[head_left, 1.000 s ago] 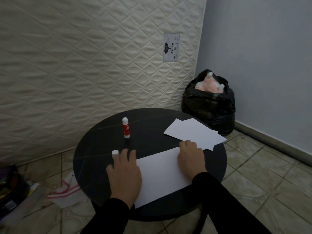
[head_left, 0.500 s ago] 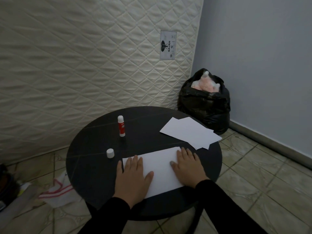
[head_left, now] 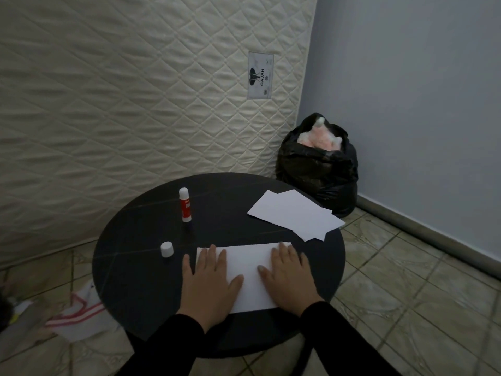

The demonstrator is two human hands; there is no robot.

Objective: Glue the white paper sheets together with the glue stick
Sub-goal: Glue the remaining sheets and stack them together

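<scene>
- Left hand (head_left: pixel 210 287) and right hand (head_left: pixel 288 278) lie flat, fingers spread, on the white sheet (head_left: pixel 248 272), low centre, on the table (head_left: pixel 130 267).
- Glue stick (head_left: pixel 185 204) stands upright above; cap (head_left: pixel 166 249) beside.
- Loose sheets (head_left: pixel 294 214) lie right of centre.

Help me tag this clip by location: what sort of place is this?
Probably a room in a home, perhaps a spare or storage corner: a quilted mattress stands on edge against the wall, a stuffed black bin bag sits on the tiled floor, and the work is done on a small round black table.
</scene>
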